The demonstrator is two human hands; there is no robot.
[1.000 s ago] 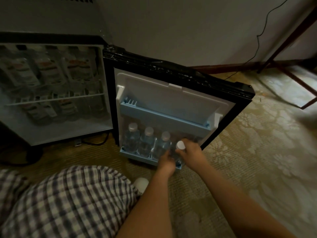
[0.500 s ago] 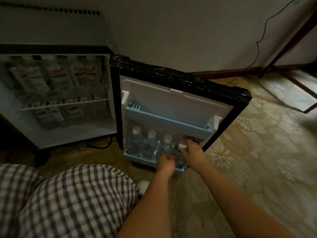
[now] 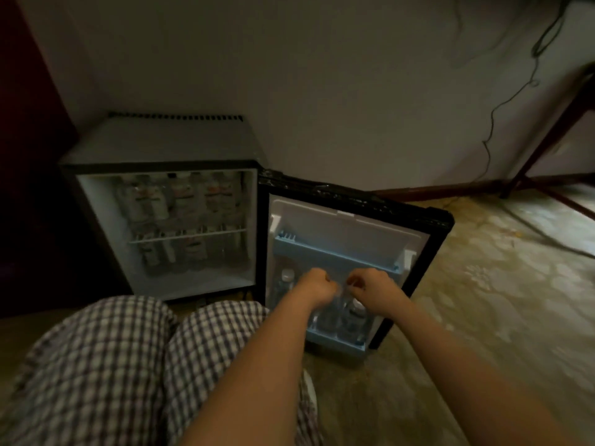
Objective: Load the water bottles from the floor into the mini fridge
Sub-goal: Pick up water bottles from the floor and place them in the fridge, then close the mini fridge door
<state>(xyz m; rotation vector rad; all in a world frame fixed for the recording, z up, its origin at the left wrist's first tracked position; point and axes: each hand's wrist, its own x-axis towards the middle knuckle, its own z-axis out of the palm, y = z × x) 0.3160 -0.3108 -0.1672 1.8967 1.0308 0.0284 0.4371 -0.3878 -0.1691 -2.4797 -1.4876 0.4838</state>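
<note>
The mini fridge (image 3: pixel 161 140) stands open against the wall, with water bottles (image 3: pixel 180 201) packed on both inner levels. Its door (image 3: pixel 354 220) is swung out to the right. More water bottles stand in the lower door shelf (image 3: pixel 338 341); I see one at the left end (image 3: pixel 286 281) and one at the right (image 3: pixel 355 312). My left hand (image 3: pixel 317 286) and my right hand (image 3: pixel 373 286) hover side by side just above that row. Both have curled fingers and I see nothing in them. The middle bottles are hidden behind my hands.
The upper door shelf (image 3: pixel 335 254) holds nothing. My knees in checked trousers (image 3: pixel 128 365) fill the lower left. A white object (image 3: pixel 309 384) peeks out beside my leg. Dark wooden legs (image 3: pixel 547 136) and a hanging cable (image 3: pixel 492 123) are at the right, over patterned carpet (image 3: pixel 483 300).
Both hands have lifted off the bottles in the lower door shelf and now hang curled above them. My view has pulled back and risen.
</note>
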